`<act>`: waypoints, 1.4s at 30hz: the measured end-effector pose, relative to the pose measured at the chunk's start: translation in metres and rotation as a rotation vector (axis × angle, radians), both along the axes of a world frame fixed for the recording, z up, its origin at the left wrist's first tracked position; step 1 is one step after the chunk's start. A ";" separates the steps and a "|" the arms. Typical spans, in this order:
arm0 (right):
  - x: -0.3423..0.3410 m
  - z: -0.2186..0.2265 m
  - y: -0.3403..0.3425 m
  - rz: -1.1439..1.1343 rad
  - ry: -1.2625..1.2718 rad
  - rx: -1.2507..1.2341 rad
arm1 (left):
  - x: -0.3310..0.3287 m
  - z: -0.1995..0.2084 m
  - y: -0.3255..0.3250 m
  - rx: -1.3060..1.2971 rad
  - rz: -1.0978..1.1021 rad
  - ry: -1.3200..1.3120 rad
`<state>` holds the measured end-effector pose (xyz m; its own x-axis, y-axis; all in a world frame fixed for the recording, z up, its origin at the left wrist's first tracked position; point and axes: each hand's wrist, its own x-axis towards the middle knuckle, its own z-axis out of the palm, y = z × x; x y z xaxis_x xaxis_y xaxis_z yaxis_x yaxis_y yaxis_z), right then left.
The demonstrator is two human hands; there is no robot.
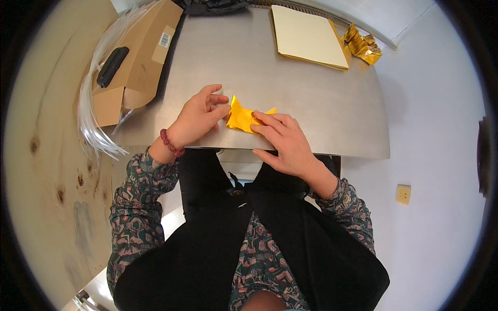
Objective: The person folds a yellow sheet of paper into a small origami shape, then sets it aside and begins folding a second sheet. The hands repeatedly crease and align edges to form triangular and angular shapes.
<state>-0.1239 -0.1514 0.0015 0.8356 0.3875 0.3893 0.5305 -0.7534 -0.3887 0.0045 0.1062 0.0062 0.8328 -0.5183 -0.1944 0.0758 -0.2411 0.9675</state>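
Observation:
A folded piece of gold foil paper point(239, 118) lies on the metal table near its front edge, with pointed corners standing up at its left and right ends. My right hand point(287, 142) rests over its right part, fingers stretched out and pressing down on it, thumb apart. At the paper's left end is my left hand point(199, 115), its fingers loosely bent and spread, a fingertip against or very close to the edge. A dark red bead bracelet point(169, 142) circles my left wrist. The underside of the paper is hidden.
On the metal table point(223, 52), a stack of cream sheets with gold edges point(309, 36) lies far right, beside pleated gold foil pieces point(363, 44). At left, a cardboard box point(145, 62) holds clear plastic strips point(91, 111) and a black oblong object point(112, 67). A wall stands right.

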 end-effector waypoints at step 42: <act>0.127 0.038 -0.030 -0.112 0.566 1.165 | 0.056 0.010 -0.023 -0.425 -0.117 0.252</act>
<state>0.0034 -0.1813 0.0395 0.9993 -0.0202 0.0319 0.0346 0.1480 -0.9884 0.0608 0.0835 0.0165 0.7187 -0.6824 -0.1335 0.3161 0.1495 0.9369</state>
